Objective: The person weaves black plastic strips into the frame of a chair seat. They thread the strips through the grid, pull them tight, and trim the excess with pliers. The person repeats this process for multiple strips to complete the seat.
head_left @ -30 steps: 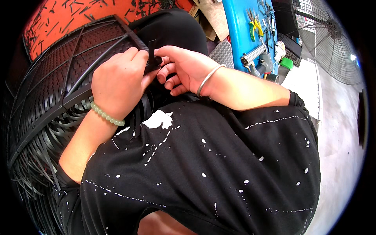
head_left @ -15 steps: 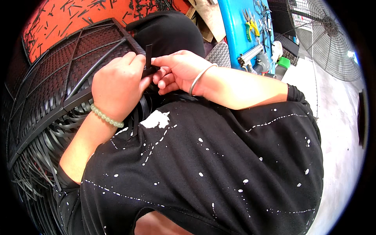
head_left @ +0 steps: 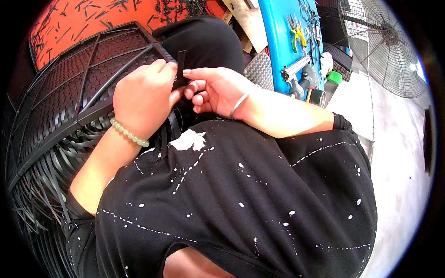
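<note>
Flat black strip (head_left: 181,64): narrow, free end upright; lower part at the closed thumb and fingers of the left hand (head_left: 143,92), right hand's (head_left: 211,90) fingertips just beside it. Exact contact hidden.

Black woven panel (head_left: 60,99): close weave, crossed by thin rods, slanting at the person's left. Dark frame bar (head_left: 51,146) along its near edge; loose black strips (head_left: 51,173) hang below, bunched, curling, uneven.
</note>
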Tool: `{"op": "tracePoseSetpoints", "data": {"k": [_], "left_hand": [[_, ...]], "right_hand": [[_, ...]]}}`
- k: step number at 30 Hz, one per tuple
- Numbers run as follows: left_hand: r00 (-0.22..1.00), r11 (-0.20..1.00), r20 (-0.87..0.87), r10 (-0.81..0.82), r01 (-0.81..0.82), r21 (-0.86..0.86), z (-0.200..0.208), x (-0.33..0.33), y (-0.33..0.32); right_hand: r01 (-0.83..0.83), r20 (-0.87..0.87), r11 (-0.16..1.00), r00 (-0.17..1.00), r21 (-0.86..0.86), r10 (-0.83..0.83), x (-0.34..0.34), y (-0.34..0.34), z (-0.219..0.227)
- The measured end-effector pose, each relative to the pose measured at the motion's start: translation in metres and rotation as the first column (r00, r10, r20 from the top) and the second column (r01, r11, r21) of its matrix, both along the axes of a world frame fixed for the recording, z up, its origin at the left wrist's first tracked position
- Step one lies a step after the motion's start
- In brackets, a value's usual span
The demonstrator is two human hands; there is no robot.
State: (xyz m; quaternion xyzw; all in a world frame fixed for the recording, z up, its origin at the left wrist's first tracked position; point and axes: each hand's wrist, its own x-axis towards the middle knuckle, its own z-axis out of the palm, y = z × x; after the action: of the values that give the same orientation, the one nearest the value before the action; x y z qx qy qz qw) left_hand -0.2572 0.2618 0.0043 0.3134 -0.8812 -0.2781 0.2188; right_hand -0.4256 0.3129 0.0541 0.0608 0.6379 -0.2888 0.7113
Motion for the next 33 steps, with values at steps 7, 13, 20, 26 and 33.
{"op": "tracePoseSetpoints", "data": {"k": [7,13,20,26,33], "left_hand": [[1.0,1.0,0.003,-0.011,0.011,0.026,0.001,0.001,0.0],[1.0,1.0,0.006,0.003,-0.004,0.026,0.001,0.001,-0.001],[1.0,1.0,-0.009,-0.019,0.019,0.019,-0.001,0.001,-0.001],[1.0,1.0,0.008,-0.005,0.004,0.025,-0.003,-0.001,-0.009],[0.999,0.999,-0.03,-0.025,0.026,0.037,0.001,0.001,-0.008]], "right_hand": [[-0.048,-0.226,0.999,0.973,-0.005,0.046,0.007,-0.004,-0.014],[0.011,0.054,1.0,0.998,-0.007,-0.01,-0.001,0.006,-0.012],[-0.055,-0.225,0.98,0.974,-0.194,0.01,0.013,0.01,-0.016],[-0.146,-0.307,0.983,0.946,-0.115,0.104,0.014,0.002,-0.018],[-0.155,-0.198,0.942,0.975,-0.298,0.097,0.013,0.023,-0.02]]}}
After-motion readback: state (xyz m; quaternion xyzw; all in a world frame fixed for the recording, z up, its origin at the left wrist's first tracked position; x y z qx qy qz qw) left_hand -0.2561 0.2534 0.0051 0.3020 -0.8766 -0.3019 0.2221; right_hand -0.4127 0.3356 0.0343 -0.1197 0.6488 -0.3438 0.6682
